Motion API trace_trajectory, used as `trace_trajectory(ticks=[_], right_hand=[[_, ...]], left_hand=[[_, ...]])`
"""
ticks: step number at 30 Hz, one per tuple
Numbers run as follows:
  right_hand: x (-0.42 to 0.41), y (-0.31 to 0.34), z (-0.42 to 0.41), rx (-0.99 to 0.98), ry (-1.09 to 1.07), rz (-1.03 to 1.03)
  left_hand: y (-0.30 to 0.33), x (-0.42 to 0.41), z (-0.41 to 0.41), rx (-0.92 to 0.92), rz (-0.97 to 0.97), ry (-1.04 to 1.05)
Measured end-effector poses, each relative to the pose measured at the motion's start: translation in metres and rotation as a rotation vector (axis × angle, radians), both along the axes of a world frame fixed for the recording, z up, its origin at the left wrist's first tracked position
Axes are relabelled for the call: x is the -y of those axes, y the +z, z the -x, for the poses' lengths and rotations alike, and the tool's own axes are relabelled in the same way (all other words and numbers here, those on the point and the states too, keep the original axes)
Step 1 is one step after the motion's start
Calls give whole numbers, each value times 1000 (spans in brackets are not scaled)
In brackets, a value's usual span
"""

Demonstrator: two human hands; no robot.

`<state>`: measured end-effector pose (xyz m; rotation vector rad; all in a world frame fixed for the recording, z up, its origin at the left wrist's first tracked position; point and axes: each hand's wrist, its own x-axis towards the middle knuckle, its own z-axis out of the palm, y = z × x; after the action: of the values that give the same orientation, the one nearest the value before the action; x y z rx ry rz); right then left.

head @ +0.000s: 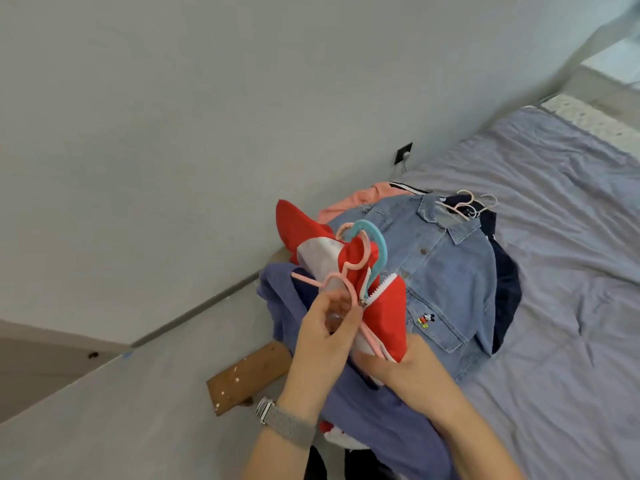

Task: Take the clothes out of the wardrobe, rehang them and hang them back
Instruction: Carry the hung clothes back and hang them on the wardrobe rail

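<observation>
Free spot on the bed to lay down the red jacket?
Bare lilac bedsheet right of the blue denim shirt, out to the bed's right edge. Crowded on the left: denim shirt, navy garment and pink garment piled near the wall, both hands there.

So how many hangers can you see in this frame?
4, possibly more under the pile. A pink hanger in the left hand, a teal hanger hooked beside it, and two pale hangers at the denim shirt collar.

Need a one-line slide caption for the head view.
Both hands, left hand and right hand, work a pink hanger into a red jacket over a bed.
</observation>
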<state>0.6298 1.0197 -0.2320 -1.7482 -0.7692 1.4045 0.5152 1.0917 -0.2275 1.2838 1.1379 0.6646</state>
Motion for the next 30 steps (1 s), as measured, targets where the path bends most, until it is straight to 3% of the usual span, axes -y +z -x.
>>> trace_trajectory(ticks=[5, 8, 17, 25, 30], right_hand=[[32, 33, 25, -94, 72, -49], [40, 46, 58, -103, 158, -67], [83, 77, 212, -21, 682, -120], [252, 95, 371, -30, 1128, -173], [376, 105, 442, -131, 1219, -188]], left_hand=[[31, 47, 29, 80, -83, 113], [46, 71, 61, 108, -85, 282], [69, 180, 212, 134, -70, 772], [93, 385, 343, 187, -161, 1241], [111, 517, 396, 89, -241, 1474]])
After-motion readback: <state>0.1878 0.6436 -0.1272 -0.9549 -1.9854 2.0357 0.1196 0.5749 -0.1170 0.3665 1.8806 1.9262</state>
